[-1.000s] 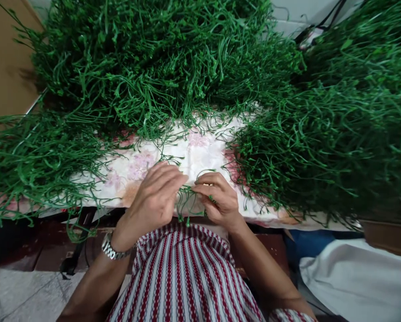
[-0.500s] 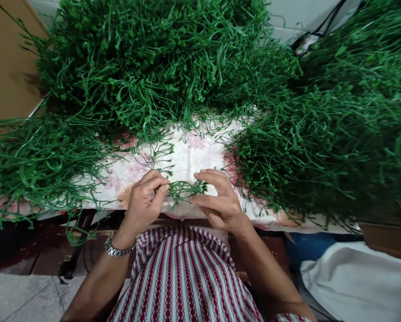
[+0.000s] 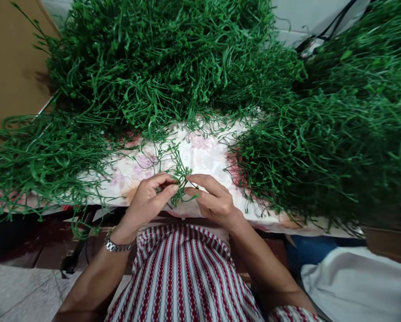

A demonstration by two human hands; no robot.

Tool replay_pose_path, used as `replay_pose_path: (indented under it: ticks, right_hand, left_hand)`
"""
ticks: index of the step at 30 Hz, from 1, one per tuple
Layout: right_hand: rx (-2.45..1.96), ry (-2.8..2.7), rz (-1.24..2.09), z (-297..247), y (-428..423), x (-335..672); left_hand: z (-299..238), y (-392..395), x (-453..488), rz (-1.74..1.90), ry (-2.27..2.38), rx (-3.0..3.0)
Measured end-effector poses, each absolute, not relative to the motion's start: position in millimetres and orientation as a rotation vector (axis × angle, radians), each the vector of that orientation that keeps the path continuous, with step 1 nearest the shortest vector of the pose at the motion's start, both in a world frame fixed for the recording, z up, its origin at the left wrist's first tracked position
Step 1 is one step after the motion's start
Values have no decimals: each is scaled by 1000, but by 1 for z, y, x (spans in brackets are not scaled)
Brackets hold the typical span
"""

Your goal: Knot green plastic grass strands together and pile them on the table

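A small bunch of thin green stems (image 3: pixel 179 167) with branched tips is between my hands, just above the cloth's front edge. My left hand (image 3: pixel 153 192), with a metal watch on its wrist, pinches the bunch between thumb and index finger. From the other side, my right hand (image 3: pixel 214 197) has its bent fingers on the stems, with a little space between the fingertips where thin stem ends show. The exact contact of the right fingertips is partly hidden. Several loose stems (image 3: pixel 156 152) lie on the cloth just beyond my left hand.
A large heap of green stems (image 3: pixel 160 67) stands at the back, another heap (image 3: pixel 321 152) at right and a smaller one (image 3: pixel 53 156) at left. Beneath them lies a floral cloth (image 3: pixel 207 156). A tan panel (image 3: pixel 15 67) rises at far left; white fabric (image 3: pixel 355 277) lies at lower right.
The bunch has turned from lying sideways to pointing away from me. My hands have come closer together, and the gap between my right fingers has narrowed.
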State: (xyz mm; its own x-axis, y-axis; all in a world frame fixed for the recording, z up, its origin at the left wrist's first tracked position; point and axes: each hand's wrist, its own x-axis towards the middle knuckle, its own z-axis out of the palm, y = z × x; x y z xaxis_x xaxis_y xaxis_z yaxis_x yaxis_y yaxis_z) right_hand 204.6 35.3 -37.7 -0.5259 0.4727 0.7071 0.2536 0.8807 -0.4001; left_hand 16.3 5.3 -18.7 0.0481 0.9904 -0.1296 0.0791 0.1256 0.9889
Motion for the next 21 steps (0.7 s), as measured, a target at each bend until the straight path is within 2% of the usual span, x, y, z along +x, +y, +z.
replay_pose_path:
  ticks: [4,9,14,21]
  right_hand:
    - [-468,-2195,302,-33,33,200]
    - [-539,-2104,588,-21,23,211]
    - [-805,-1824,528,-12,28,218]
    - [-733,-1908,627,-4,41,209]
  left_hand:
    - [-19,6,21,1214,1255,1007]
    - [-26,-1,20,1498,1153,877]
    - [-26,-3,16,1380,1020,795]
    - [-22,-3,15,1323,987,885]
